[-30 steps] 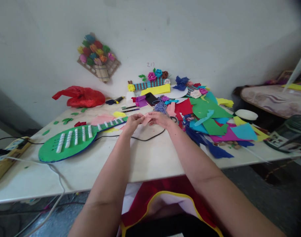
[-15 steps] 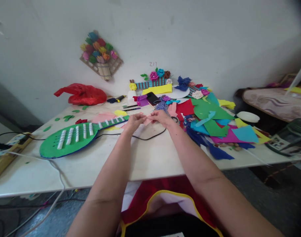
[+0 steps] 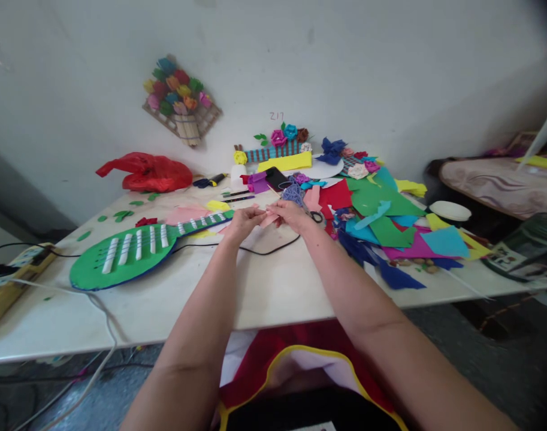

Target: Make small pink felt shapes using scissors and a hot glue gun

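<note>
Both my hands meet over the middle of the table, pinching a small piece of pink crepe paper (image 3: 269, 219) between them. My left hand (image 3: 247, 221) grips its left side, and my right hand (image 3: 291, 214) has the right side, with fingertips curled in. Just left of my left hand ends the neck of a green paper guitar (image 3: 133, 254) with white rolled strips across it. Beyond my right hand lie a ball of grey-blue yarn (image 3: 293, 193) and a phone (image 3: 277, 179). Scissors (image 3: 317, 216) show a dark handle beside my right wrist.
Coloured paper sheets (image 3: 385, 200) pile up on the right, near a glass jar (image 3: 527, 248) and a white lid (image 3: 450, 211). A red plastic bag (image 3: 150, 172) sits back left. A black cord (image 3: 268, 252) crosses before my hands; a power strip (image 3: 24, 278) lies at left.
My right fingers have shifted slightly on the pink paper, which looks more folded now. The whole view has moved a little; the other things stay in place.
</note>
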The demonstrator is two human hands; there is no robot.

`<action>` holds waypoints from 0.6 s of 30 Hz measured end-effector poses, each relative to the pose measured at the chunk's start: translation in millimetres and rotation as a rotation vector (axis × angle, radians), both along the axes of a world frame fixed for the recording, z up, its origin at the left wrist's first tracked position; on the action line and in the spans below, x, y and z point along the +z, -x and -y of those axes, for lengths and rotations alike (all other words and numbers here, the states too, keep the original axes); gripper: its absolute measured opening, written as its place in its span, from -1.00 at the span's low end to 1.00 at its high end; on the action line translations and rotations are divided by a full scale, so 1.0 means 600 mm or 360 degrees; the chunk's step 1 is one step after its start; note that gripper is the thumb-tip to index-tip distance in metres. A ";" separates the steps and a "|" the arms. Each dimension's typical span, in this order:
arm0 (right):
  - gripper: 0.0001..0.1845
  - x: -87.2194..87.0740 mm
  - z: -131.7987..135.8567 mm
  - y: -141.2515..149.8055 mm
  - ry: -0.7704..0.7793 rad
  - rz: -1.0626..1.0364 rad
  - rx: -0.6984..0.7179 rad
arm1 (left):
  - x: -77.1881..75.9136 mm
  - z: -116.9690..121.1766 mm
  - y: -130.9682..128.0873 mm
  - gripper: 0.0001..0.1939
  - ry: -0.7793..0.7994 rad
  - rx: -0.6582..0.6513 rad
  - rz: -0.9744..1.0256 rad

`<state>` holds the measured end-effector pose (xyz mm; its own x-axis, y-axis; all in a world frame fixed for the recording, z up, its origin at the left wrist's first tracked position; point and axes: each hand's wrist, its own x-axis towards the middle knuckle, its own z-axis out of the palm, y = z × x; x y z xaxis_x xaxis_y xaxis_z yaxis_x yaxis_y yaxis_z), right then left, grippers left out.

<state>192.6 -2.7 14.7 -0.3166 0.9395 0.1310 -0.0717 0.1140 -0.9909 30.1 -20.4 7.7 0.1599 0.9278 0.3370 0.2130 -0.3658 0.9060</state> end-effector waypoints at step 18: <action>-0.70 -0.011 -0.015 -0.005 -0.0255 0.0104 0.0114 | 0.013 0.017 0.005 -0.62 0.0206 -0.0181 0.0312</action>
<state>195.9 6.4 7.9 -0.3946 0.8830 0.2541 -0.0214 0.2677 -0.9633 27.3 -30.7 15.3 0.2091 0.9450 0.2515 -0.0075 -0.2557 0.9667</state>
